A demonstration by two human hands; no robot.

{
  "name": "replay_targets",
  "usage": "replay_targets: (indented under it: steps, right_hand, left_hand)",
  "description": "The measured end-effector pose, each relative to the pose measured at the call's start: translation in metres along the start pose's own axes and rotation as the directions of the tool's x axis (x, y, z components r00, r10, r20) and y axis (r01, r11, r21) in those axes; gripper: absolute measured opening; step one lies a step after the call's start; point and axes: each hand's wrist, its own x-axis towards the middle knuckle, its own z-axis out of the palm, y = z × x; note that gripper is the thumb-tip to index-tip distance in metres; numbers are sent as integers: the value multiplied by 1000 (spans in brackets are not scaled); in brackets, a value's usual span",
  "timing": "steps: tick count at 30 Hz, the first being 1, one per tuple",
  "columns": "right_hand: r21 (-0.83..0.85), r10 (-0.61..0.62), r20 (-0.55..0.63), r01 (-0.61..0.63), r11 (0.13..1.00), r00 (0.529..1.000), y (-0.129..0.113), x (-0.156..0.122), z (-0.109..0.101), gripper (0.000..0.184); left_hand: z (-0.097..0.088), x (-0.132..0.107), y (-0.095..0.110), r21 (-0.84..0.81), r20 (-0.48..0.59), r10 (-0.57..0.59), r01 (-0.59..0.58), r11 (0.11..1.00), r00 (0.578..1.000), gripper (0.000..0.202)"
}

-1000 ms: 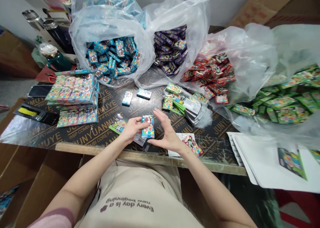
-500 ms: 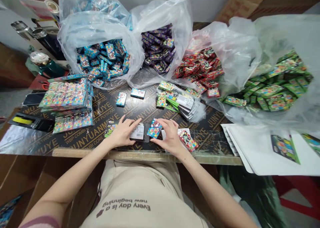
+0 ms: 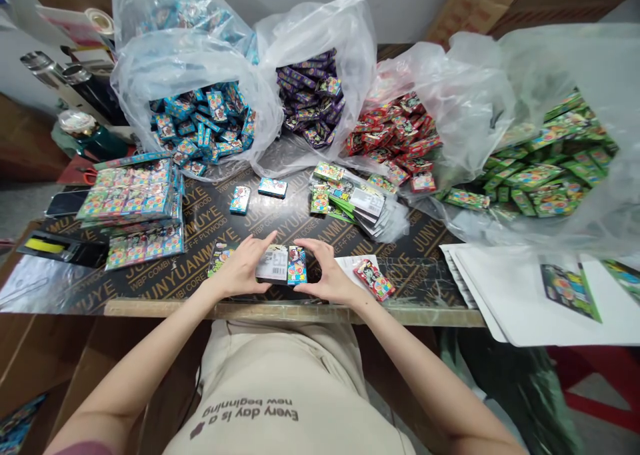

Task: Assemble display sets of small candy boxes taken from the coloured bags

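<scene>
My left hand (image 3: 244, 266) grips a card with a white barcode label (image 3: 273, 263), thumb at the near edge and index finger stretched along the far side. A clear plastic edge shows around the card. Between the thumb and fingers of my right hand (image 3: 328, 272) is a small blue box (image 3: 297, 266), its patterned face up, against the card's right edge. Under my left wrist a green-and-black printed card (image 3: 219, 258) partly shows. A red box (image 3: 374, 279) lies on a white sheet beside my right hand.
Two blue boxes (image 3: 240, 200) stand farther back. Behind my right hand are green boxes (image 3: 320, 199) and a fanned pile of plastic sleeves (image 3: 390, 220). Plastic bags of blue (image 3: 205, 125), purple (image 3: 310, 98), red (image 3: 397, 132) and green boxes (image 3: 560, 168) line the back. Packed sets (image 3: 133, 198) are stacked left.
My right hand has brought the blue box left and turned it straight, so it now meets the barcode card. My left hand keeps its hold on the card.
</scene>
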Motion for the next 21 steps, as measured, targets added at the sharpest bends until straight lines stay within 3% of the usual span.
replay_targets:
  steps: [6,8,11,14,15,17,19,21]
  right_hand:
    - [-70,-13,-36,10,998,999,2,4,12,99]
    - [-130,-8,-133,-10,991,991,-1,5,13,104]
    - [-126,33,-223,-62,990,974,-8,7,9,87]
    - [-86,-15,-65,9,996,998,-9,21,0,63]
    - [-105,-28,-49,23,994,998,-6,31,-5,56]
    - [-194,-20,-136,-7,981,991,7,63,-16,45]
    - [-307,-1,-268,-84,948,964,30,109,-30,37]
    - [-435,-3,-267,-118,893,964,60,163,-45,37]
  left_hand:
    - [4,1,0,-22,-30,-15,15,1000,999,115]
    - [4,2,0,-38,-73,-51,48,998,996,115]
    - [2,3,-2,-61,-121,-96,90,994,988,113]
    - [2,7,-7,-58,-120,-95,88,994,988,112]
    - [4,9,-9,-52,-116,-97,92,994,988,112]
    - [8,13,-14,-32,-104,-117,114,993,988,111]
    - [15,18,-20,-4,-83,-132,133,991,988,109]
    - [22,21,-24,22,-78,-139,141,990,987,104]
